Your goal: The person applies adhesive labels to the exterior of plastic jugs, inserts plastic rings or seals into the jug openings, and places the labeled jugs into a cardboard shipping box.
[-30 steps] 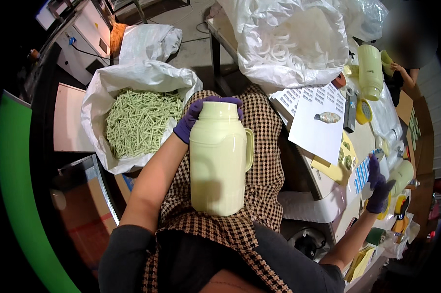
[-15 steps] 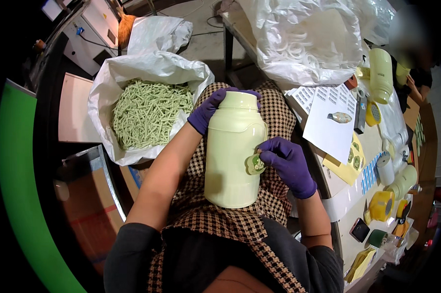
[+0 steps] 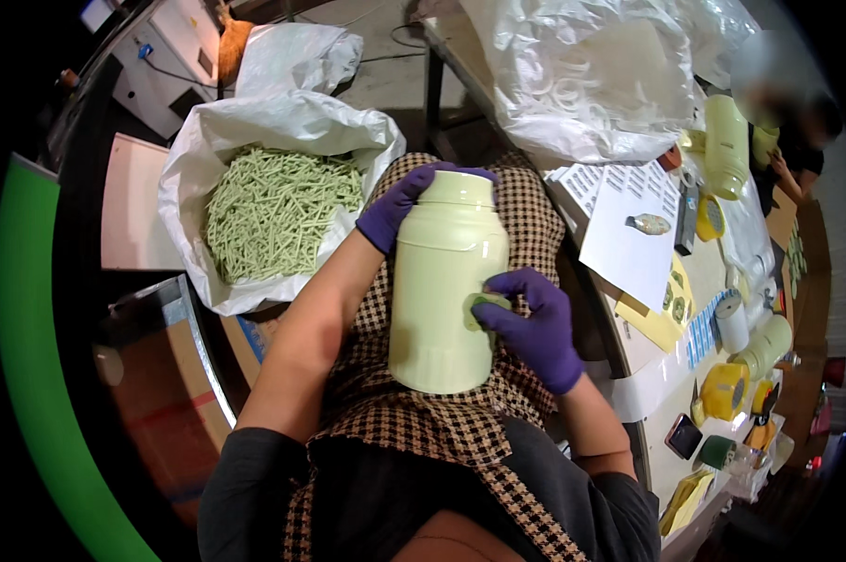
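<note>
On the lap, the pale green flask (image 3: 446, 286) stood upright, left hand (image 3: 397, 208) clamped over its top, right hand (image 3: 528, 323) pressing a round sticker (image 3: 480, 306) against its side; uneven pressure could crease or skew it.

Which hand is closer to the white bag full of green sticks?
Left. The left hand grips the top of the pale green flask, just beside the white bag of green sticks. The right hand presses a small round piece on the flask's far side, farther away.
</note>
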Action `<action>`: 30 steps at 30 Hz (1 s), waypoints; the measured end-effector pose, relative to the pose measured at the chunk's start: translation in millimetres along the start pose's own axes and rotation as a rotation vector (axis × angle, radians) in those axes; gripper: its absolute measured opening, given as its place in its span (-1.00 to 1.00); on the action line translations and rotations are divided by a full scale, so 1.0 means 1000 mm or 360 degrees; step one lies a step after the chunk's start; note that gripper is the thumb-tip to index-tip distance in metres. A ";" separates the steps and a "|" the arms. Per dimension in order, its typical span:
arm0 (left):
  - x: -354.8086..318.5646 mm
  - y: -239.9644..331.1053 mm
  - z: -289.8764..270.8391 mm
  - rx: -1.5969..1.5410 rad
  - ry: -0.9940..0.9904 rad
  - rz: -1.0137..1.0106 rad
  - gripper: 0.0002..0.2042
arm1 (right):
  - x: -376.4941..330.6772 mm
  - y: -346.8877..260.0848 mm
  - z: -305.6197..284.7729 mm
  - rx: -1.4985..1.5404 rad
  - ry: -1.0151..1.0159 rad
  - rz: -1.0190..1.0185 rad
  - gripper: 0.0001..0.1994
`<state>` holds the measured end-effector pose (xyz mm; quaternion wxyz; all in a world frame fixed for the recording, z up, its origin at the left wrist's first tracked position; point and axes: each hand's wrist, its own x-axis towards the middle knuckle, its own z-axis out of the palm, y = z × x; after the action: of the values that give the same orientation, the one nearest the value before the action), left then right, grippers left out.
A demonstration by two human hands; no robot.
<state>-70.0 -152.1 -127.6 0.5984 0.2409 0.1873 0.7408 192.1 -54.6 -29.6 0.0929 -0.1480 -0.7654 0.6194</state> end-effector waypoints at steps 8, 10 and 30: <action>-0.027 0.019 0.068 0.0546 0.0196 0.0115 -0.28 | -0.009 0.051 -0.001 -0.0783 0.0734 -0.0483 -0.26; -0.030 0.037 0.093 0.1413 0.0531 0.0194 -0.44 | -0.023 0.048 -0.035 -0.1021 0.0793 -0.0676 -0.38; 0.144 -0.062 0.163 0.3658 -0.0826 0.0093 -0.36 | 0.069 0.071 -0.267 -0.1573 0.0742 -0.0576 -0.60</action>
<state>50.0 -0.3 -11.1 0.0328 0.7863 0.6118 0.0792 222.4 228.4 -44.5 0.2835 -0.1730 -0.9364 0.1134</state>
